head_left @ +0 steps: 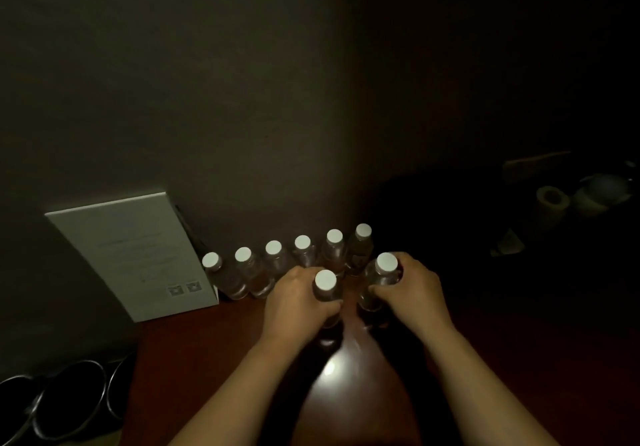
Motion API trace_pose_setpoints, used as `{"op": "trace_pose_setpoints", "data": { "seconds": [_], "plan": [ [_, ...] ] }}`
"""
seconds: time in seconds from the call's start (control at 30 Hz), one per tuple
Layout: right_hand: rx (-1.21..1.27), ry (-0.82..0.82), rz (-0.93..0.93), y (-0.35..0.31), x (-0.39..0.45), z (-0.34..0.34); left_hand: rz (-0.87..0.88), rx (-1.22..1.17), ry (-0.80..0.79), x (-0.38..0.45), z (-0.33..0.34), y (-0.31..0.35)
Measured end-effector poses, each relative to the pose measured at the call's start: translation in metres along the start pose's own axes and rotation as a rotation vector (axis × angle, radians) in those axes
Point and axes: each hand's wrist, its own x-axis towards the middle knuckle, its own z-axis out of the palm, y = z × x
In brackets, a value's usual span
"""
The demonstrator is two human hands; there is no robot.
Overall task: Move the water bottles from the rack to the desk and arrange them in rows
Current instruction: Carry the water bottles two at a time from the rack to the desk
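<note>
Head view shows the left hand [294,302] curled around one water bottle [325,286] and the right hand [412,290] wrapped around a second bottle [382,272], both standing on the desk [346,393]. Just beyond the knuckles a row of six bottles [287,258] lines the wall. Left of the left hand leans a white card [138,251]; far right, dim shapes, possibly a tape roll [552,201]

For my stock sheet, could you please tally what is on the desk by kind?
Bottles standing in the back row: 6
Bottles gripped in the hands, left hand and right hand: 2
White card: 1
Total: 9
</note>
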Motion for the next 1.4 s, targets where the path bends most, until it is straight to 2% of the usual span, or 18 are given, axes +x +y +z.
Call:
{"op": "trace_pose_setpoints", "data": {
  "seconds": [0.37, 0.8, 1.07, 1.3, 1.4],
  "plan": [
    [-0.047, 0.116, 0.028, 0.06, 0.067, 0.039, -0.094, -0.081, 0.046, 0.033, 0.054, -0.008],
    [0.063, 0.337, -0.012, 0.061, 0.079, 0.062, -0.136, -0.104, 0.098, 0.042, 0.076, -0.023],
    [-0.01, 0.405, -0.016, 0.074, 0.083, 0.075, -0.141, -0.127, 0.112, 0.041, 0.077, -0.034],
    [-0.178, 0.441, -0.019, 0.067, 0.085, 0.077, -0.14, -0.138, 0.107, 0.038, 0.075, -0.038],
    [-0.121, 0.451, -0.017, 0.065, 0.08, 0.075, -0.147, -0.138, 0.11, 0.034, 0.072, -0.042]
  ]
}}
